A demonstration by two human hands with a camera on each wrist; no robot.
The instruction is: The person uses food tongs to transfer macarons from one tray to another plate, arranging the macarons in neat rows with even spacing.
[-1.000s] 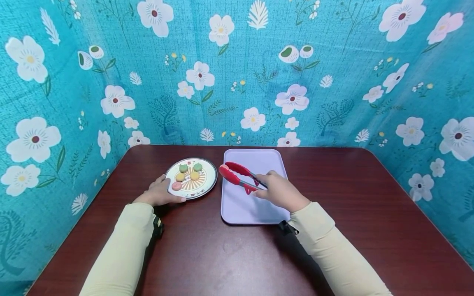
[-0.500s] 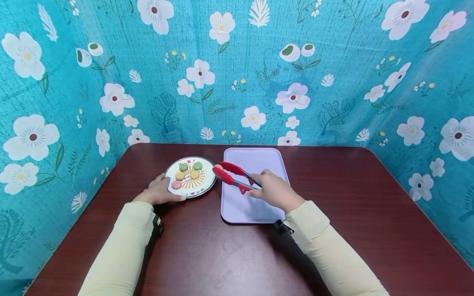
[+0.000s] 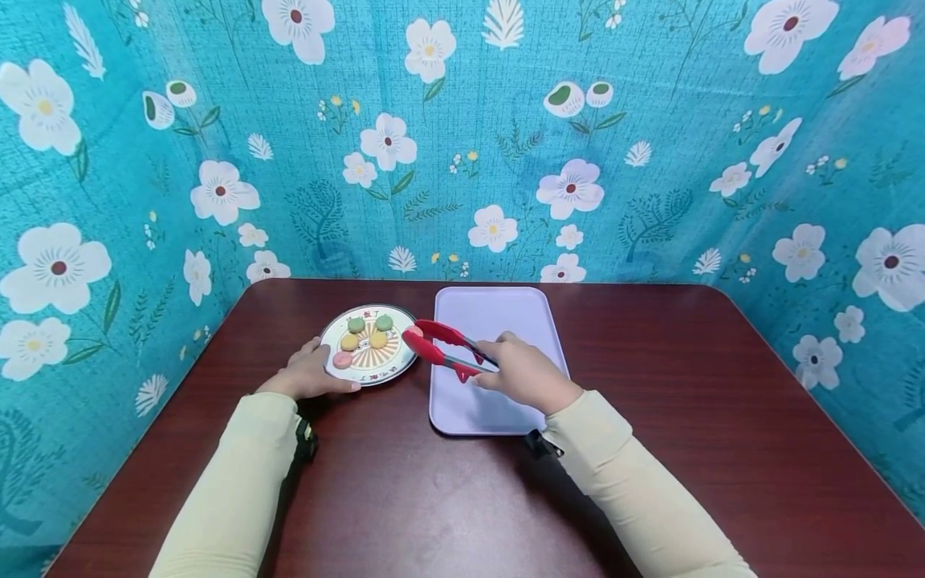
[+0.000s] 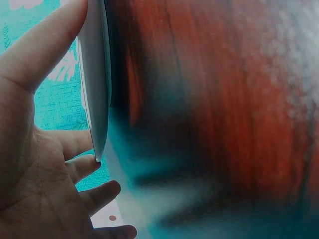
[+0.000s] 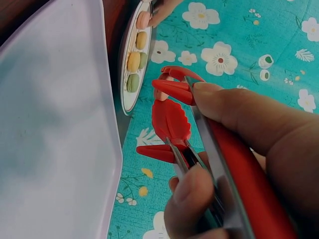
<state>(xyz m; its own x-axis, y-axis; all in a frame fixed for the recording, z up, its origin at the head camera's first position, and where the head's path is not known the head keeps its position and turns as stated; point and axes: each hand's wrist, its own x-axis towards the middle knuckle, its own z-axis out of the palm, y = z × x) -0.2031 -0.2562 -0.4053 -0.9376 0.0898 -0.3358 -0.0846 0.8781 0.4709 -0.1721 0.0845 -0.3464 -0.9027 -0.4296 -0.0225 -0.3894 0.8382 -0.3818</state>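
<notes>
On the left, my left hand [image 3: 307, 373] holds the rim of a round patterned plate [image 3: 396, 358], thumb at the near edge and fingers on the left side. Two green macarons [image 3: 385, 323], two yellow macarons [image 3: 350, 343] and a pink macaron [image 3: 342, 360] lie on it. My right hand [image 3: 531, 373] grips red-tipped tongs [image 3: 426, 351] by their handles over the tray. Another pink macaron [image 5: 160, 93] is pinched between the tong heads, which reach toward the plate's right edge. In the left wrist view the plate [image 4: 94, 79] appears edge-on, its top hidden.
A lavender rectangular tray [image 3: 491, 303] lies right of the plate, beneath the tongs. Both stand on a dark red-brown table [image 3: 405, 498]. A blue flowered curtain [image 3: 448, 144] hangs behind and at both sides.
My right hand has moved left with the tongs and the pink macaron, from over the tray to the plate's right edge. My left hand stays at the plate.
</notes>
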